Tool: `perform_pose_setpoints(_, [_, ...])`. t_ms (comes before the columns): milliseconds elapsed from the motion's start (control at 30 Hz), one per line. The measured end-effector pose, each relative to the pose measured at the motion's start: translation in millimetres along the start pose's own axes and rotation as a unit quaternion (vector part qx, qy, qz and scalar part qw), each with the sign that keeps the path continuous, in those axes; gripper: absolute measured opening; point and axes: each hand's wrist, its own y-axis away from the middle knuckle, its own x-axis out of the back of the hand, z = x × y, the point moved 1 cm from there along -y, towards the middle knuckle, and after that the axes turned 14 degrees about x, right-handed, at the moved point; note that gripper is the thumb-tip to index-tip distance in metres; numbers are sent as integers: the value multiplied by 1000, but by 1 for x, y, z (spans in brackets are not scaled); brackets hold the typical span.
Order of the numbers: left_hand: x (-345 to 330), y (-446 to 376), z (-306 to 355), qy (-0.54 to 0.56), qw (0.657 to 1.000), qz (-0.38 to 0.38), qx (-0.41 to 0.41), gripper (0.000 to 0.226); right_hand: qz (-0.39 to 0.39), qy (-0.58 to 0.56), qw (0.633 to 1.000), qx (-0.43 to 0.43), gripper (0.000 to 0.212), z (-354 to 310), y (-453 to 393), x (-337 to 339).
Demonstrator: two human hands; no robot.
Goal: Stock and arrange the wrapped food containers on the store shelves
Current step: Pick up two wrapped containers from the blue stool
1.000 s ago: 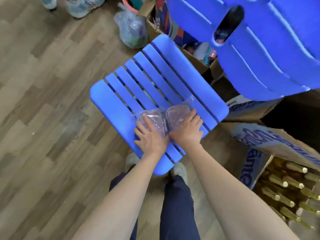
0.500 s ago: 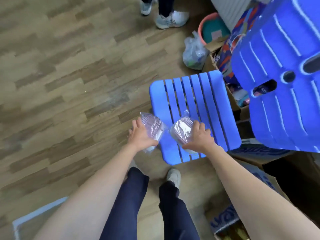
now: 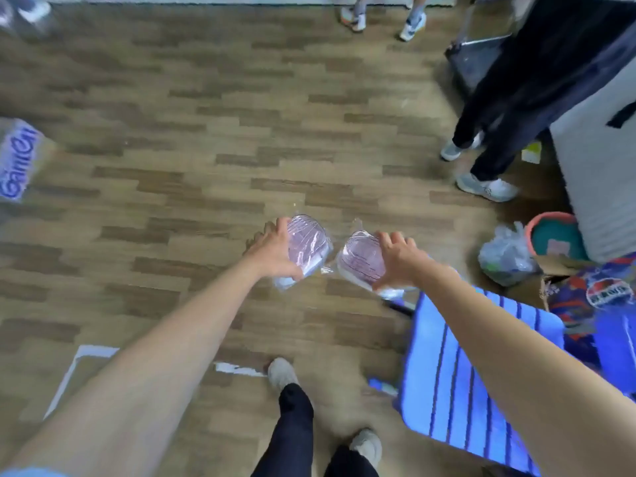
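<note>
Now the person is holding two wrapped containers out in front, both arms stretched over the wood-pattern floor [image 3: 206,139]. The left hand [image 3: 272,251] is gripping the left container [image 3: 308,247], its thumb curling round the lower edge and its fingers wrapping the far side; the clear wrapped dome is facing up and tilting slightly toward the other one. The right hand [image 3: 399,258] is gripping the right container [image 3: 361,259] in the same way, fingers hooking over its top edge and thumb pressing beneath. The two containers are sitting just beside each other in the air, their plastic wrappings nearly touching between the hands.

Below the right forearm a blue slatted chair [image 3: 447,383] is standing on the floor, well under the containers. Further right a knotted plastic bag [image 3: 506,253] is lying by a round teal basin [image 3: 554,235] and a printed carton [image 3: 592,297]. Another person's legs in dark trousers [image 3: 499,132] are showing at upper right, and the wearer's own dark trouser legs and pale shoes [image 3: 282,373] are showing at the bottom.
</note>
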Motion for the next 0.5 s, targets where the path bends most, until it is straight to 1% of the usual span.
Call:
perform_pose_setpoints(100, [59, -1, -45, 10, 1000, 19, 21, 110, 3, 57, 997, 48, 97, -56, -44, 46])
perform_pose_setpoints(200, [121, -3, -90, 52, 996, 49, 52, 111, 15, 84, 992, 98, 99, -118, -88, 91])
perform_pose_setpoints(300, [177, -4, -136, 102, 990, 74, 64, 111, 26, 105, 981, 164, 99, -181, -125, 129])
perform_pose_setpoints(400, [218, -4, -177, 120, 987, 85, 72, 112, 29, 126, 968, 214, 103, -237, -153, 153])
perform_pose_setpoints(500, [246, -5, -207, 136, 981, 100, 92, 109, 27, 151, 957, 247, 104, -276, -177, 173])
